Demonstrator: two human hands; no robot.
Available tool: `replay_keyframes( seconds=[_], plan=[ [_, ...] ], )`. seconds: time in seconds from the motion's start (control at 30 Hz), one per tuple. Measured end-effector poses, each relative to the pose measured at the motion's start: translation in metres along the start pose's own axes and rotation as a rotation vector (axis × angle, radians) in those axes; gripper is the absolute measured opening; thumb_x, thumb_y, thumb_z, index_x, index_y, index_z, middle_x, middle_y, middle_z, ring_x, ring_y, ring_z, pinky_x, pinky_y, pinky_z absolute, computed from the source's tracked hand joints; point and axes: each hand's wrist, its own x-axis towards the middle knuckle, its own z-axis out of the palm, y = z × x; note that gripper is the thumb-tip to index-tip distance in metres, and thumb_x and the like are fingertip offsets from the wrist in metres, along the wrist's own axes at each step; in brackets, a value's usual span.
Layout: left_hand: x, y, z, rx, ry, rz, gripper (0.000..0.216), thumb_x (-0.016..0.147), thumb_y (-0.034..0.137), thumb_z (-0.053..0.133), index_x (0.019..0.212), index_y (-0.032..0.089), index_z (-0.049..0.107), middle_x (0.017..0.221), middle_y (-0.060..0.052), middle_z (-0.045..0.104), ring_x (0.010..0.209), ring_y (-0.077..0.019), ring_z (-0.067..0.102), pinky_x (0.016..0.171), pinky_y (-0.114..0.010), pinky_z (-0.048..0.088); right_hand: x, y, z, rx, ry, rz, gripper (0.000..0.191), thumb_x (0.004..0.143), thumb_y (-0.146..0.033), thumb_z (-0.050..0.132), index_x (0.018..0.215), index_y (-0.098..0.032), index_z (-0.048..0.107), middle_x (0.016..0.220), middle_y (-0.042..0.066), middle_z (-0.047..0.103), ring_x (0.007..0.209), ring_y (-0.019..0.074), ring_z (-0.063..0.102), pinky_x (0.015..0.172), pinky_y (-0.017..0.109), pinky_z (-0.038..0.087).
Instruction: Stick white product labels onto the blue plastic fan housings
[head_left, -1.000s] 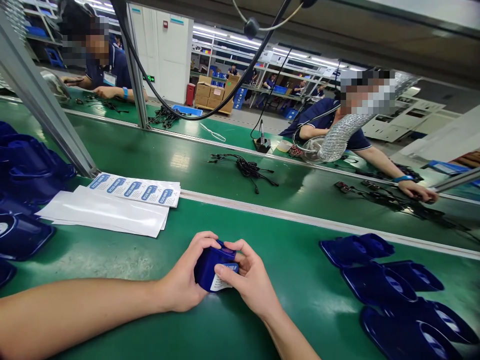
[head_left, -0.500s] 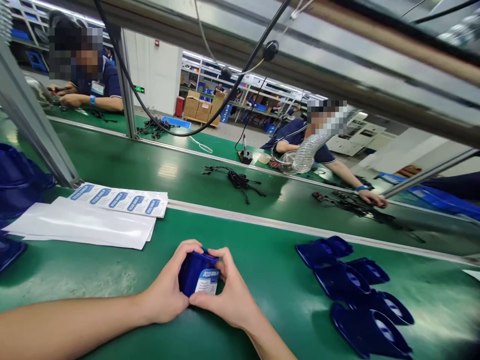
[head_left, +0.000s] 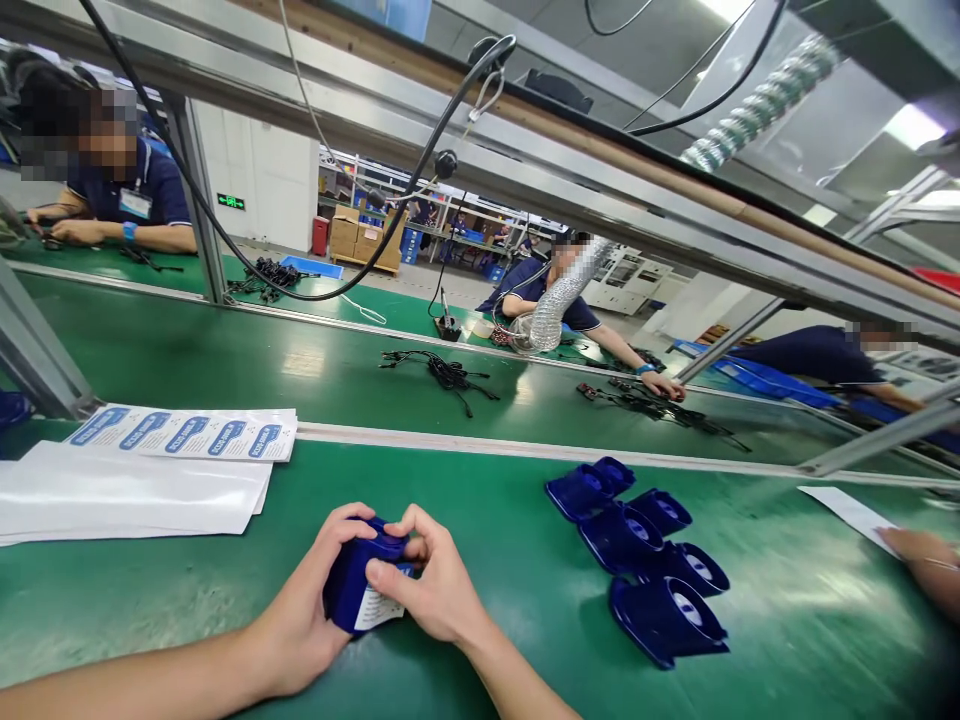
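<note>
A dark blue plastic housing (head_left: 345,590) stands on the green bench in front of me, with a white and blue label (head_left: 379,606) on its side. My left hand (head_left: 304,610) is wrapped round its left side, fingers over the top edge. My right hand (head_left: 435,580) grips it from the right, the thumb lying across the upper part of the label and the fingers bent at the rim. Part of the label is hidden under that thumb. To the left lies a sheet of printed labels (head_left: 187,436) on blank white sheets (head_left: 135,500).
Several blue housings (head_left: 667,615) stand in a group at the right. Beyond a metal strip, black cables (head_left: 446,375) lie on the green surface. A co-worker's hand (head_left: 926,560) touches a white strip (head_left: 847,512) at the far right. Other people work across the bench.
The view has swung to the right and tilted up. My right thumb has moved from the housing's lower edge up onto its label. A co-worker's hand has come into view at the right.
</note>
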Motion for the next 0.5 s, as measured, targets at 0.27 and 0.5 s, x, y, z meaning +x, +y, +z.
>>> replay_keyframes(
  seconds=[0.27,0.5],
  plan=[
    [0.021,-0.002,-0.003,-0.381,0.164,-0.229,0.092,0.074,0.025,0.095,0.139,0.036,0.030,0.149,-0.013,0.045,0.139,-0.0337,0.054,0.122,-0.057,0.041,0.007,0.019,0.015,0.238,0.074,0.006,0.107,0.073,-0.048,0.097,0.153,-0.030,0.028,0.133,0.012,0.074,0.112,0.0255,0.074,0.105,0.043,0.053],
    [0.030,-0.015,-0.012,-0.554,0.101,-0.207,0.066,0.076,0.020,0.082,0.122,0.033,0.037,0.160,-0.008,0.032,0.148,-0.0308,0.043,0.125,-0.054,0.035,0.019,0.025,-0.001,0.114,0.177,-0.023,0.103,0.079,-0.040,0.091,0.156,-0.027,0.024,0.135,0.016,0.074,0.116,0.0312,0.074,0.112,0.055,0.050]
  ],
)
